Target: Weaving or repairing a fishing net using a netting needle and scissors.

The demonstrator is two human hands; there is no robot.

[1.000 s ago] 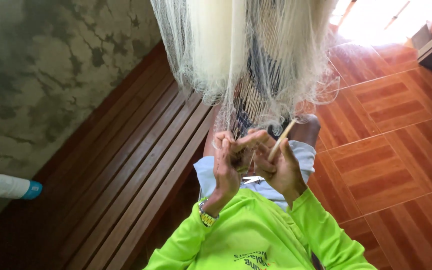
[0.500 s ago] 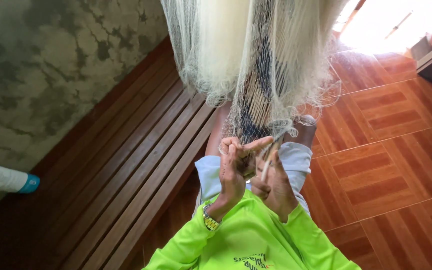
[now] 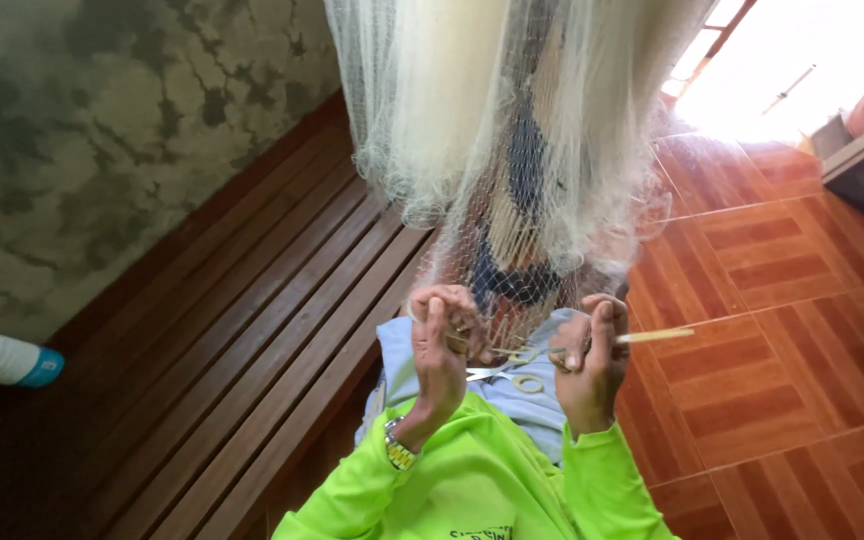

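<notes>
Left hand point(image 3: 444, 345): pinching a fold of the fishing net point(image 3: 512, 150), lower centre.
Right hand point(image 3: 592, 365): gripping a slim netting needle point(image 3: 652, 336).
Net: hanging from top centre.
Scissors point(image 3: 507, 372): lying on lap.
Risk: needle snagging mesh, probably tearing threads.

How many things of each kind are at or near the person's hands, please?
Hands: 2, left hand and right hand
Fishing net: 1
Netting needle: 1
Scissors: 1
Wristwatch: 1
Bottle: 1
Total: 7
</notes>
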